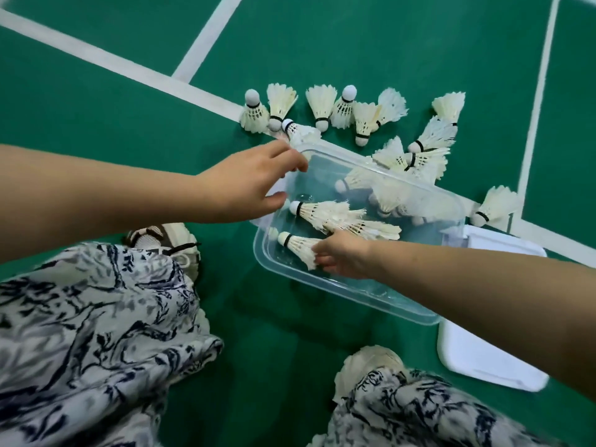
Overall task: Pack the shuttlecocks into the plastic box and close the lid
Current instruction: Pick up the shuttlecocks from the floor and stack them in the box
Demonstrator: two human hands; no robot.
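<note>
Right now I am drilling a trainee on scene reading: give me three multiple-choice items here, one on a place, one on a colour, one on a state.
1. Where is the lid?
A. on the floor beside the box
B. on the box
C. in a hand

2. What colour is the floor?
A. blue
B. green
C. grey

3. What is the right hand doing?
A. resting empty on the floor
B. holding a shuttlecock inside the box
C. lifting the lid

Key:
1 A, it lies flat by the box.
2 B, green with white lines.
3 B, fingers grip the shuttlecock by its feathers.

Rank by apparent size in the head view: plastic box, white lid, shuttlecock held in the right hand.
1. plastic box
2. white lid, partly hidden by the arm and box, so unsure
3. shuttlecock
</note>
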